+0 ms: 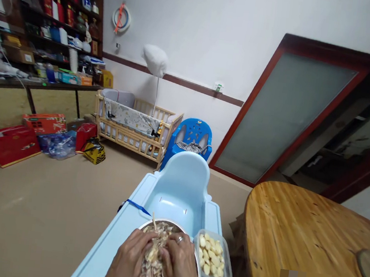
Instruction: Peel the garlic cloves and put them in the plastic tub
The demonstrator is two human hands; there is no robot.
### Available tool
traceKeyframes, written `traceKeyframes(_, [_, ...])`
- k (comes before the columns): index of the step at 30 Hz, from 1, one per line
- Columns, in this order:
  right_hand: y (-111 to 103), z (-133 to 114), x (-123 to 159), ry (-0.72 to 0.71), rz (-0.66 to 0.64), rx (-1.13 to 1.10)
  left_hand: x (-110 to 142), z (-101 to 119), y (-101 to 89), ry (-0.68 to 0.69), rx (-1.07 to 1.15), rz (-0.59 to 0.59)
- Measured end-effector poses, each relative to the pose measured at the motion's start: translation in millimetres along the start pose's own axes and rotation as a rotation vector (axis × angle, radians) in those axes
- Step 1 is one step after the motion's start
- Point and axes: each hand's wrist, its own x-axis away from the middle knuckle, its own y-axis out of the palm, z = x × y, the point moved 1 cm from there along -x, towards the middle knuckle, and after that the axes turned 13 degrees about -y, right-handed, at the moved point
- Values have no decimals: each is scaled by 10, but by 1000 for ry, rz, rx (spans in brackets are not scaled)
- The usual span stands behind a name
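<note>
My left hand [130, 257] and my right hand [179, 263] meet over a metal bowl [174, 225] heaped with papery garlic skins [151, 273]. The fingers of both hands are curled and pinched together on a garlic piece [152, 255] between them. A ring shows on my right hand. To the right of the bowl stands a clear plastic box [227, 269] holding several peeled garlic cloves [211, 256]. Bowl and box rest on the light blue tray of a child's high chair [115, 238].
A round wooden table [295, 233] is close on the right. Further off are a wooden baby crib [135, 128], a blue plastic chair [192, 132], red boxes [9, 144] on the floor, packed shelves [51, 18] at the left and a leaning framed glass panel [285, 119].
</note>
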Motion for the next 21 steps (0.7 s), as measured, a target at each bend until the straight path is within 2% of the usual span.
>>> traceKeyframes(6, [62,-23,-68,78,-13,-126,72,-76,49,-5,-51,-28])
traceKeyframes(12, [64,65,-18,123,154,-258,79,-42,65,-55,-60,-121])
traceKeyframes(15, [75,105,16,151,186,-290,53,20,82,-91,-84,-175])
traceKeyframes(21, [78,105,75,68,236,-269,-16,144,117,-207,-137,-281])
